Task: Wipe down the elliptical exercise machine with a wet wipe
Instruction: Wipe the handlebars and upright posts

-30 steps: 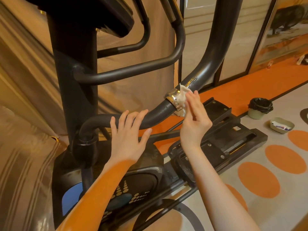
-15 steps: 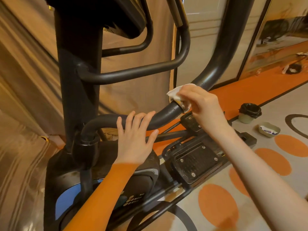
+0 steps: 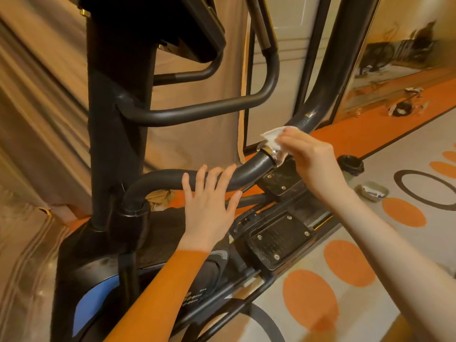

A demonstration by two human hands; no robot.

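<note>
— Elliptical (image 3: 118,149): black, upright column at left, console overhead, curved bars crossing the frame. Condition?

— Matte tubing, scuffed paint on the swing arm (image 3: 318,104) above its chrome joint (image 3: 267,154). Pedal (image 3: 278,243) below, ribbed, dusty, bolted at the corners.

— Wipe?

— Wipe (image 3: 272,137): white, crumpled, lying on the swing arm right at the joint, under the right hand (image 3: 313,159). Fingers curl over it and press it to the tube.

— Left hand?

— Left hand (image 3: 209,198): fingers straight and spread, laid flat against the lower bend of the same arm, holding nothing. Orange sleeve (image 3: 158,292) to the wrist.

— Floor?

— Floor (image 3: 407,255): pale grey, orange ovals, dark ring outlines, a broad orange band along the wall.

— Items on it?

— Bin (image 3: 350,165): small, black liner, just behind the right wrist. Dish (image 3: 372,191): shallow, beside the bin, holding something white and blue, possibly a packet; too small to tell. Debris (image 3: 404,107): scattered on the orange band farther off.

— Walls?

— Curtain (image 3: 37,119): tan, striped, at left and behind the column. Panel (image 3: 407,45): glossy, at right, blurred reflections in it.
</note>
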